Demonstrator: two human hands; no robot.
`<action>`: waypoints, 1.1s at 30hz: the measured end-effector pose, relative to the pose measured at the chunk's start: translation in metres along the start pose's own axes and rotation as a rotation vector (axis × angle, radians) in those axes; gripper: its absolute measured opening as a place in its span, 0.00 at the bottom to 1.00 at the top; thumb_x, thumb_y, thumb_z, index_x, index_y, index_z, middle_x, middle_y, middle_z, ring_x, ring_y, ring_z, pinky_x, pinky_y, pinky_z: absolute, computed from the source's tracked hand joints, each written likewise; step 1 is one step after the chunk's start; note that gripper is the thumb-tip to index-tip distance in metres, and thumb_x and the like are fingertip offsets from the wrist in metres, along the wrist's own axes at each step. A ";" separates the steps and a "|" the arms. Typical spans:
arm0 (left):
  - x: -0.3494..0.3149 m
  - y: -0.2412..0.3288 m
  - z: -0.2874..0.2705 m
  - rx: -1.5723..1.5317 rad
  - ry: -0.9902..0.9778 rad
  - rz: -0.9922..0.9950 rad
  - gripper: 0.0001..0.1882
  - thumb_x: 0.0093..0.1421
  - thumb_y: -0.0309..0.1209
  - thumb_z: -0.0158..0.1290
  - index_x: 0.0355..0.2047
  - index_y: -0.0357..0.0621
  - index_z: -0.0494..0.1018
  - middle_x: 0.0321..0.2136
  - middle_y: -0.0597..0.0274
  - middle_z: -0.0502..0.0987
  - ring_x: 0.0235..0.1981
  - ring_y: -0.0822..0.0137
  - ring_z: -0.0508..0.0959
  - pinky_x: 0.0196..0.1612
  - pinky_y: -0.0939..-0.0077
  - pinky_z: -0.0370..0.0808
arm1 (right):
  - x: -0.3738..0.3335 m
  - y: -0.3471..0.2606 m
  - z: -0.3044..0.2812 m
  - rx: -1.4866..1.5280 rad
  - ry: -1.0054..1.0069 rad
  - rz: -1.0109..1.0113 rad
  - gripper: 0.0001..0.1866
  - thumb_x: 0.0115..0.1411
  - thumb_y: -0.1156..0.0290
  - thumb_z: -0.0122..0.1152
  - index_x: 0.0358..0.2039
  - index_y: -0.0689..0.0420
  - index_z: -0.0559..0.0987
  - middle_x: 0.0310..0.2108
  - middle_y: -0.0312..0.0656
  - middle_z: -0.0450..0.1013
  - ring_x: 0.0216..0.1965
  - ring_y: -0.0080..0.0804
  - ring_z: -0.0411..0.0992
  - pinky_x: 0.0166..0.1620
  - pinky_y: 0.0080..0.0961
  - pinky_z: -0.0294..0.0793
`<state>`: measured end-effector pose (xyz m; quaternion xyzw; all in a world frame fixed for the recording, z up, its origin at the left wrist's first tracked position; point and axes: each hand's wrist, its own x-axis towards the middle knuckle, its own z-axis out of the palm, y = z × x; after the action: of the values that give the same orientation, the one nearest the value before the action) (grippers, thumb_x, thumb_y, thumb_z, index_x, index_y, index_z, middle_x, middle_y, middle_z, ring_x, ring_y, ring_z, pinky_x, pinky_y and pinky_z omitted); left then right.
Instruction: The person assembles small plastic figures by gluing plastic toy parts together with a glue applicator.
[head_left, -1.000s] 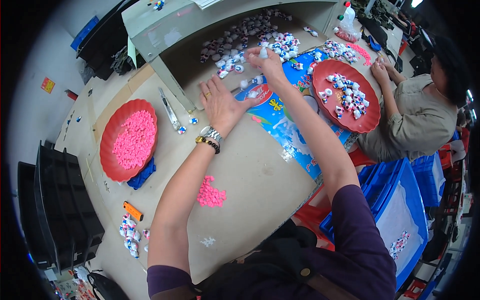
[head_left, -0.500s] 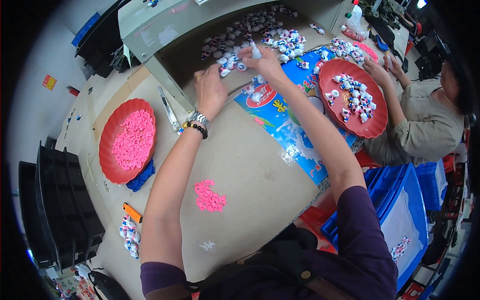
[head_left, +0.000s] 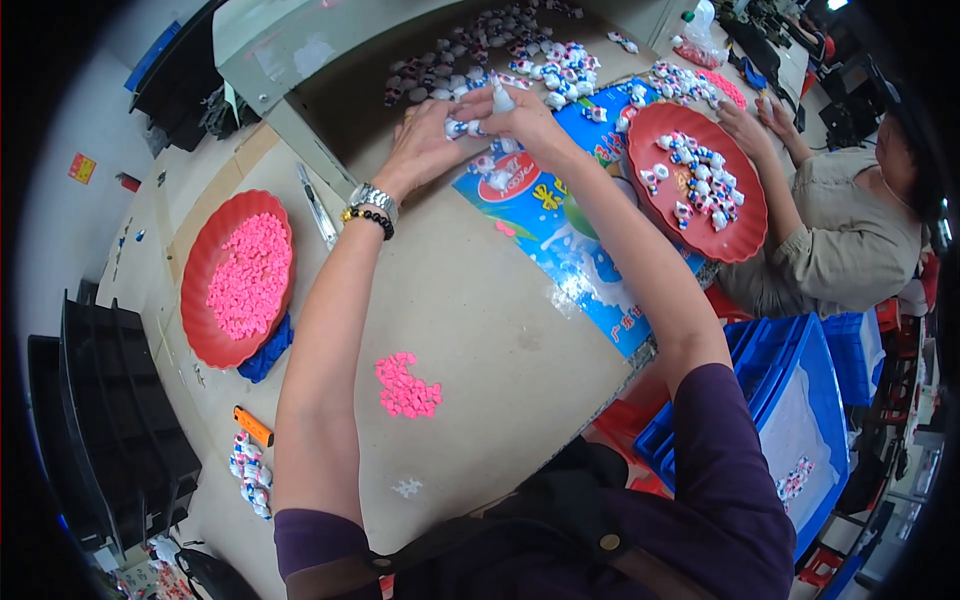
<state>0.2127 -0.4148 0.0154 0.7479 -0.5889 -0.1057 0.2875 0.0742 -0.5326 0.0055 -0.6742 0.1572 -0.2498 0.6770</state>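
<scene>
The left hand (head_left: 428, 146) has moved in beside the right hand (head_left: 528, 122). Half curled, it holds small toys (head_left: 462, 128), their row running crosswise toward the right hand, which grips a white bottle (head_left: 502, 97), tip upward. A toy pile (head_left: 562, 72) lies beyond, toward the worktop's (head_left: 490, 310) far edge.

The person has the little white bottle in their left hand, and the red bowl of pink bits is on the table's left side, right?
Not quite: the head view shows the little white bottle in the right hand, not the left hand. The red bowl of pink bits is on the left side of the table, as you say.
</scene>
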 end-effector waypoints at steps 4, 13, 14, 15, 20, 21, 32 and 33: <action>-0.014 0.013 -0.003 -0.091 -0.084 0.112 0.31 0.45 0.37 0.55 0.53 0.43 0.68 0.49 0.52 0.70 0.53 0.54 0.66 0.59 0.62 0.60 | -0.019 0.005 0.002 0.197 0.127 0.026 0.24 0.45 0.85 0.54 0.47 0.66 0.72 0.40 0.48 0.77 0.44 0.33 0.73 0.49 0.27 0.70; -0.047 0.029 0.019 0.163 -0.006 0.403 0.39 0.43 0.55 0.64 0.52 0.48 0.71 0.47 0.59 0.73 0.54 0.55 0.66 0.55 0.58 0.59 | -0.071 -0.004 0.012 0.313 0.500 0.093 0.17 0.43 0.84 0.56 0.37 0.63 0.74 0.33 0.44 0.74 0.36 0.32 0.70 0.42 0.26 0.69; -0.047 0.034 0.022 0.235 -0.006 0.428 0.36 0.44 0.55 0.63 0.52 0.50 0.72 0.47 0.59 0.73 0.54 0.56 0.66 0.54 0.59 0.60 | -0.078 -0.006 0.010 0.311 0.506 0.099 0.17 0.43 0.84 0.56 0.37 0.63 0.74 0.33 0.44 0.74 0.36 0.32 0.70 0.42 0.26 0.69; -0.047 0.036 0.023 0.310 -0.002 0.450 0.34 0.46 0.54 0.62 0.51 0.53 0.73 0.47 0.60 0.74 0.54 0.56 0.67 0.53 0.60 0.60 | -0.084 -0.010 0.009 0.163 0.596 0.013 0.13 0.44 0.82 0.57 0.35 0.62 0.76 0.32 0.42 0.74 0.34 0.31 0.71 0.40 0.26 0.69; -0.040 0.033 0.039 0.310 0.101 0.475 0.23 0.49 0.52 0.58 0.41 0.56 0.80 0.43 0.61 0.75 0.51 0.59 0.69 0.50 0.62 0.62 | -0.129 -0.028 0.019 -0.334 0.591 -0.205 0.05 0.50 0.76 0.60 0.28 0.61 0.79 0.26 0.42 0.77 0.28 0.25 0.73 0.33 0.24 0.71; -0.037 0.032 0.040 0.293 0.124 0.516 0.20 0.50 0.50 0.57 0.39 0.55 0.80 0.41 0.60 0.76 0.49 0.58 0.69 0.47 0.62 0.64 | -0.136 -0.023 0.022 -0.334 0.589 -0.202 0.05 0.50 0.76 0.60 0.28 0.61 0.79 0.26 0.42 0.77 0.28 0.25 0.73 0.33 0.24 0.71; -0.059 0.020 0.021 0.278 0.017 0.538 0.13 0.53 0.37 0.52 0.37 0.46 0.76 0.39 0.56 0.75 0.44 0.56 0.73 0.41 0.61 0.76 | -0.163 -0.027 0.033 -0.850 -0.167 -0.326 0.22 0.43 0.89 0.52 0.39 0.59 0.80 0.46 0.43 0.76 0.50 0.42 0.73 0.54 0.34 0.71; -0.062 0.018 0.021 0.282 0.020 0.537 0.13 0.53 0.37 0.52 0.37 0.46 0.76 0.39 0.56 0.75 0.44 0.56 0.73 0.41 0.61 0.76 | -0.163 -0.027 0.035 -0.875 -0.189 -0.300 0.23 0.42 0.89 0.52 0.40 0.58 0.80 0.48 0.43 0.76 0.51 0.42 0.73 0.55 0.34 0.71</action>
<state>0.1700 -0.3657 -0.0027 0.5991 -0.7715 0.0641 0.2043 -0.0450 -0.4127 0.0139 -0.9312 0.0866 -0.1927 0.2971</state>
